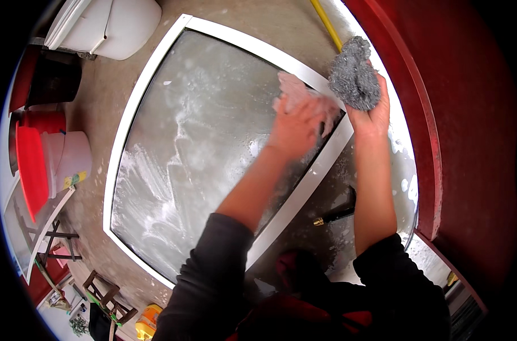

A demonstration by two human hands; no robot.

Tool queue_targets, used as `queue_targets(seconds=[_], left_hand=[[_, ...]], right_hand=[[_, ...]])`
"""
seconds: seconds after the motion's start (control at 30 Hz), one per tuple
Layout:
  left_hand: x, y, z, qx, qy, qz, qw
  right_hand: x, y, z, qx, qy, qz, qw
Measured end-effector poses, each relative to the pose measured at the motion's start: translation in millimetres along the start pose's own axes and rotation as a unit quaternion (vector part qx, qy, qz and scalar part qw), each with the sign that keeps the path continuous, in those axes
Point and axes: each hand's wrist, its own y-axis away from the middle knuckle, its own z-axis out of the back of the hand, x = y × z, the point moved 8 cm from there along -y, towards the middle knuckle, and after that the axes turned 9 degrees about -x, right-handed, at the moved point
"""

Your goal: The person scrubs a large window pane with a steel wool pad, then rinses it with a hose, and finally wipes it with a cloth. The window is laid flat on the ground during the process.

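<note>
A white-framed glass pane (207, 91) fills the middle of the view, streaked with whitish suds and wet marks. My left hand (297, 126), smeared by motion, presses a pink cloth (295, 88) against the glass by its right corner. The cloth bunches out beyond the fingers on both sides. Raised just past that corner, my right hand (376, 111) grips a grey steel wool pad (355, 77) whose tangled strands hide part of the fingers.
A yellow pole (326, 23) lies beyond the pane. On the left stand a white bucket (122, 28), a black bucket (54, 77), a red basin (31, 165) and a clear bucket (71, 156). A black nozzle with a brass end (332, 217) lies on wet floor. A red wall (468, 113) borders the right.
</note>
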Motion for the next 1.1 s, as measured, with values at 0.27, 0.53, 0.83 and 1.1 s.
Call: queue_targets(seconds=[0.27, 0.53, 0.83, 1.1], left_hand=[[177.4, 9.5, 53.5, 0.025, -0.203, 0.304, 0.931], [70.4, 89.0, 73.1, 0.014, -0.137, 0.176, 0.975], [79.8, 216.3, 121.2, 0.04, -0.154, 0.316, 0.936], [67.9, 216.9, 114.4, 0.065, -0.152, 0.303, 0.938]], right_hand=[[-29.4, 53.9, 52.9, 0.026, 0.608, 0.187, 0.771], [-152.0, 16.6, 13.7, 0.264, 0.771, 0.472, 0.336], [-101.5, 50.8, 60.7, 0.245, 0.815, 0.441, 0.284], [-171.8, -2.6, -11.4, 0.287, 0.783, 0.45, 0.319]])
